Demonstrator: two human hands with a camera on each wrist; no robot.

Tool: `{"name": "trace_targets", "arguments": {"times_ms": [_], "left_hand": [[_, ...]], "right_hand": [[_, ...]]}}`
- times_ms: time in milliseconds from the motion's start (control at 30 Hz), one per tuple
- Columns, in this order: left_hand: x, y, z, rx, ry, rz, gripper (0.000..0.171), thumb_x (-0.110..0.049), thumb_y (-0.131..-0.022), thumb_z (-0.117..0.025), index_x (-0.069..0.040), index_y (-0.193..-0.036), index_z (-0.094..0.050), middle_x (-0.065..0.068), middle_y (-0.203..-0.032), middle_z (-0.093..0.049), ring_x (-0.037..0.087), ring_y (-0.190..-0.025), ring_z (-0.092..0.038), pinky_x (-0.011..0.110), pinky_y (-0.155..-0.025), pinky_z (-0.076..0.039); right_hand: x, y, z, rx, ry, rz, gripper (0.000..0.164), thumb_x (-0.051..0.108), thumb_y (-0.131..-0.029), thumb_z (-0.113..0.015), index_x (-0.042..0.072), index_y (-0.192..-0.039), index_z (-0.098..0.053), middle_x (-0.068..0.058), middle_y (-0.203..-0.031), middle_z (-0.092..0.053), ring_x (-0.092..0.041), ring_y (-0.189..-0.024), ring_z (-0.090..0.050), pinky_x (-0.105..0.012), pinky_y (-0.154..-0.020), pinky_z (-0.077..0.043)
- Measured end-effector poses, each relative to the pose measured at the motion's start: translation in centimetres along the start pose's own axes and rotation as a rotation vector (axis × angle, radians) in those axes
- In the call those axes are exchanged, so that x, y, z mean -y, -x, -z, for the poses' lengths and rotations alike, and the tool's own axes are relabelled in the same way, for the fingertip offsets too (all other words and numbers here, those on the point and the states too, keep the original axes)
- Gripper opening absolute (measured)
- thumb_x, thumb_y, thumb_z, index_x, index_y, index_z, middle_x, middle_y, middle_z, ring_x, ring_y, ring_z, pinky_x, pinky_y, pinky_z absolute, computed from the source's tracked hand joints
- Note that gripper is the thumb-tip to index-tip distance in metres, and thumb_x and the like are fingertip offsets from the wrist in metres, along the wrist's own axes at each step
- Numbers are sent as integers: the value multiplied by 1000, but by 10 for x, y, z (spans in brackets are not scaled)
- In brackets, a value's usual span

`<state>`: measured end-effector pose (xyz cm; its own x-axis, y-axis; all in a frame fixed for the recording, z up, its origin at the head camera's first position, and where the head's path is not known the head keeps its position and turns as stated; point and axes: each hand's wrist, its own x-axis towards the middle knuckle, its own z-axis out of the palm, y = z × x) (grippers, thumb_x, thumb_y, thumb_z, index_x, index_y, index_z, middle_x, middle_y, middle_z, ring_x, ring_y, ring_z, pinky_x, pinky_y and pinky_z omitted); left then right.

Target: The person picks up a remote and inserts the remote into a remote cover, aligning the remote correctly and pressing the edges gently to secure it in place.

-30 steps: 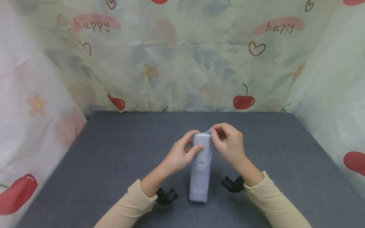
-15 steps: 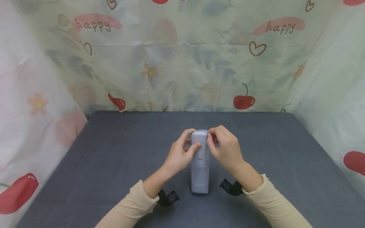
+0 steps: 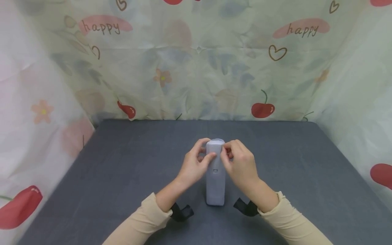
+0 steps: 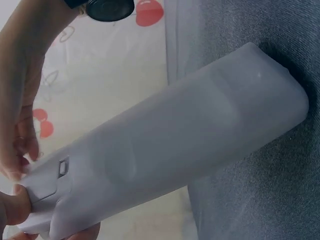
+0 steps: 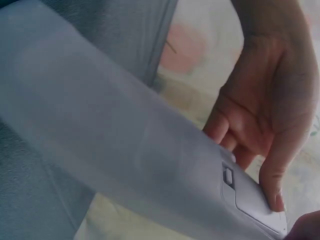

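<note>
A white remote control point(image 3: 216, 164), back side toward me, stands on end at the table's middle inside a translucent soft sleeve point(image 3: 215, 190). Its small battery-door latch point(image 5: 228, 176) shows near the upper end in the right wrist view. My left hand point(image 3: 193, 165) grips the upper part, thumb on the back and fingers around the far side. At the upper right corner my right hand point(image 3: 242, 163) pinches the sleeve's edge between thumb and index finger. The lower end of the sleeve point(image 4: 260, 95) meets the table in the left wrist view. The buttons face away, hidden.
A dark grey cloth covers the table point(image 3: 147, 153). Patterned curtains point(image 3: 196, 85) enclose its back and sides. Black wrist straps point(image 3: 181, 212) hang below both cuffs, close to the remote's lower end.
The sleeve's edge, earlier pulled out to the right above the remote, now lies close around its top. My right hand has come slightly down and left; the remote's lower end has shifted away from me.
</note>
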<state>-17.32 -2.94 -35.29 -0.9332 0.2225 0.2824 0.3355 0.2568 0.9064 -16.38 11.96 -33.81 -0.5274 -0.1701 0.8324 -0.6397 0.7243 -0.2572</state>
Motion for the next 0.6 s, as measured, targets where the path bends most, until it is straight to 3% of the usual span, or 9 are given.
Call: {"name": "trace_targets", "arguments": {"times_ms": [133,233,400,500,600], "left_hand": [[2,-1,5,3,48,0,36,-13,-92,-59,-9,-125,-47,24,-104,-61,27,-64,-66,23,-56,-46],[2,-3,7,16,72,14,37,-13,-92,-58,-9,-127,-46,23,-107,-60,30,-72,-68,27,-61,-49],[-1,-4,10,62,96,22,37,-13,-94,-56,-9,-129,-44,23,-112,-59,33,-84,-68,35,-70,-54],[-1,-3,10,90,116,32,37,-13,-94,-55,-10,-130,-43,23,-114,-57,34,-87,-68,36,-73,-54],[0,-3,10,102,130,44,38,-13,-94,-54,-10,-130,-43,22,-115,-56,33,-89,-68,35,-75,-53]], "right_hand": [[-5,3,0,77,-107,-65,9,-4,-78,-68,-1,-85,-64,-9,-76,-60,-13,-63,-56,-25,-56,-52],[-12,3,3,135,-251,-184,22,2,-80,-70,2,-100,-63,-11,-90,-63,-16,-72,-63,-28,-63,-56],[-21,5,4,309,-485,-384,44,8,-85,-67,11,-126,-52,-17,-115,-62,-28,-89,-69,-34,-74,-57],[-21,7,3,364,-528,-406,45,9,-86,-66,12,-129,-51,-19,-113,-64,-29,-90,-68,-33,-75,-57],[-20,10,1,338,-521,-382,44,8,-85,-67,9,-127,-53,-20,-107,-66,-28,-89,-68,-29,-75,-56]]}}
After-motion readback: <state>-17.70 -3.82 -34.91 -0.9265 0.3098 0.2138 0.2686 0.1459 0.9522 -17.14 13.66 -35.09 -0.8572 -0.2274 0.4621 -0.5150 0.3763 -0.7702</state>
